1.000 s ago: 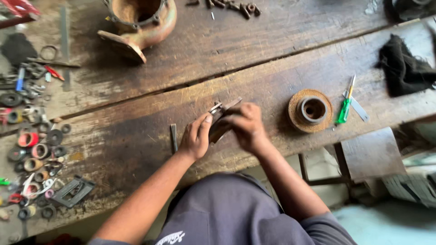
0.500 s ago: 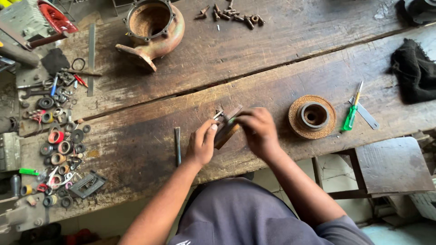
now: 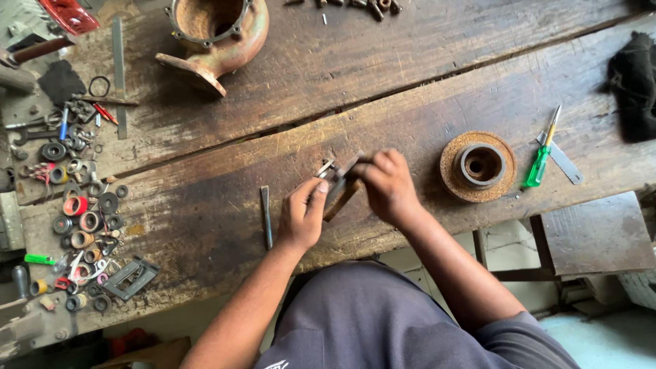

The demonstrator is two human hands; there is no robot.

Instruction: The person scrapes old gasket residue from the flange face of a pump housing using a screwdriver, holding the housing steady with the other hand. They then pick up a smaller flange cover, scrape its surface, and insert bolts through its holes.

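Midway along wooden workbench (image 3: 424, 89), left hand (image 3: 302, 217) and right hand (image 3: 388, 186) clamp small metal part (image 3: 338, 179), at 9 o'clock from rusty disc (image 3: 477, 166); likely rigid, light, sharp-edged; best pinched by ends.

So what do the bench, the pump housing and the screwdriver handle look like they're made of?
Bench: rough, worn wooden planks, with visible grain and cracks. Pump housing: probably cast iron, with an orange-brown rust coat. Screwdriver handle: likely plastic, glossy translucent green.

small metal part (image 3: 339, 179) mostly hidden between both hands, black cloth (image 3: 634, 82) cut by right edge, washers (image 3: 76, 217) too small to tell
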